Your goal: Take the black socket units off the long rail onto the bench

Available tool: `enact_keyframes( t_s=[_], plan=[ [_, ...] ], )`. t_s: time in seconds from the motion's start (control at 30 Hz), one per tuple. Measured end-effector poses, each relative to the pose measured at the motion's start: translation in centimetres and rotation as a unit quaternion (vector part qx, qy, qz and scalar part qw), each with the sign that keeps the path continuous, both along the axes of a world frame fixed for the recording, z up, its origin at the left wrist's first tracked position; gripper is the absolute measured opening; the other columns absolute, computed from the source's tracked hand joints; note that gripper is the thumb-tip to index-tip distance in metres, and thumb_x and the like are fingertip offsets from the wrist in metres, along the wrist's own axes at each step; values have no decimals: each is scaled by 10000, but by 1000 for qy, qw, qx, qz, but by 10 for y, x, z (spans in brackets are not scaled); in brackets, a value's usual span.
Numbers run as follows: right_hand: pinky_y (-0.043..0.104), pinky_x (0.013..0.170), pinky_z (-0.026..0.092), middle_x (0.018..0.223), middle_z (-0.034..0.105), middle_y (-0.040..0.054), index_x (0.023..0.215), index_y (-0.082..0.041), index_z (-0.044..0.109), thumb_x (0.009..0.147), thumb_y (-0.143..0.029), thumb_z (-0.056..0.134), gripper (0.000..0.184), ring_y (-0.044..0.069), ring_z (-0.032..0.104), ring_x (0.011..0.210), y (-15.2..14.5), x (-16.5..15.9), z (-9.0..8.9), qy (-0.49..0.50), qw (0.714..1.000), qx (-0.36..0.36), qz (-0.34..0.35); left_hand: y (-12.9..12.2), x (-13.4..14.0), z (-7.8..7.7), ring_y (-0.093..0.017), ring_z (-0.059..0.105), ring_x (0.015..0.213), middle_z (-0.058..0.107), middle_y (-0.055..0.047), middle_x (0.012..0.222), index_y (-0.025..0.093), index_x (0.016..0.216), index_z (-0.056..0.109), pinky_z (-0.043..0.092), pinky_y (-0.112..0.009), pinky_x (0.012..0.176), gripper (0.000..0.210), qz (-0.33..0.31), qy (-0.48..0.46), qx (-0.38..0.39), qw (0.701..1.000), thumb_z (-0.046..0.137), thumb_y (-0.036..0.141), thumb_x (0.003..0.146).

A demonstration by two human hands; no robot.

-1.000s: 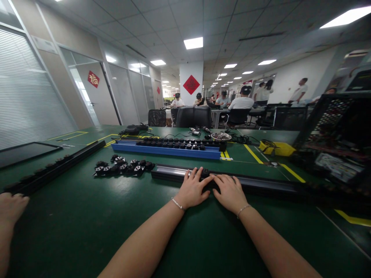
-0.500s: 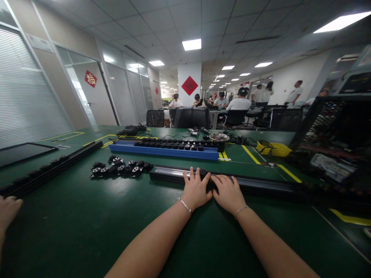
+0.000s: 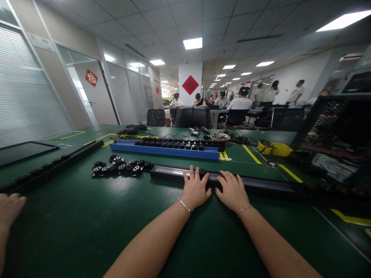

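Observation:
A long black channel-shaped rail [image 3: 263, 183] lies across the green table in front of me. My left hand [image 3: 195, 190] rests over its middle, fingers spread on top and thumb at the near side. By its fingertips a small black part [image 3: 202, 171] sits in the rail, partly hidden. Just to the right, my right hand [image 3: 232, 192] lies on the same rail, apart from the left, its fingers stretched out and slightly apart. Left of the rail's end, several small black modules [image 3: 120, 168] with white marks lie in a cluster.
Behind stands a blue rail [image 3: 165, 150] with rows of black modules. Another black rail [image 3: 52, 168] runs along the left, with another person's hand [image 3: 10, 210] near it. A metal bowl [image 3: 219, 137], a yellow bin [image 3: 274, 148] and a dark rack [image 3: 333, 146] stand farther back.
My right hand has slid a little to the right along the rail, opening a gap between my hands. My left hand stays in place. The other person's hand at the left edge shifted slightly right.

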State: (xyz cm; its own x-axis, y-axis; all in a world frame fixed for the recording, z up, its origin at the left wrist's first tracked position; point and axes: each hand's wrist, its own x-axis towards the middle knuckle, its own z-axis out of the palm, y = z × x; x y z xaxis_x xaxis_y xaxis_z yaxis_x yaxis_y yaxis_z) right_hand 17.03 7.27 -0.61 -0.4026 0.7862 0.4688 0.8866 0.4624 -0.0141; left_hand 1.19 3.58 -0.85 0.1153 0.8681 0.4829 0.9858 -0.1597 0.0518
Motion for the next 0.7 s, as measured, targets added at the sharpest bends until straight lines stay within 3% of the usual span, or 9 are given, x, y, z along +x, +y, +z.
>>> enact_keyframes(
  t_s=[0.43,0.7],
  plan=[
    [512,1045,225,1321,507,89,1015,-205,623,776,-328,495,298,270,406,1232,0,-1,-1,5,1000,5,-2,-4,-3,9,-382,154,1357,391,-106,1417,346,1343,417,127,-640,1030,591,55,-16,-36,998,380,620,820],
    [504,1033,252,1310,520,84,1004,-203,628,834,-388,464,300,269,414,1230,1,0,1,-3,1000,2,-4,-1,-8,9,-368,173,1358,426,-92,1399,375,1300,469,136,-634,1032,564,60,-32,-17,998,282,644,841]
  ],
)
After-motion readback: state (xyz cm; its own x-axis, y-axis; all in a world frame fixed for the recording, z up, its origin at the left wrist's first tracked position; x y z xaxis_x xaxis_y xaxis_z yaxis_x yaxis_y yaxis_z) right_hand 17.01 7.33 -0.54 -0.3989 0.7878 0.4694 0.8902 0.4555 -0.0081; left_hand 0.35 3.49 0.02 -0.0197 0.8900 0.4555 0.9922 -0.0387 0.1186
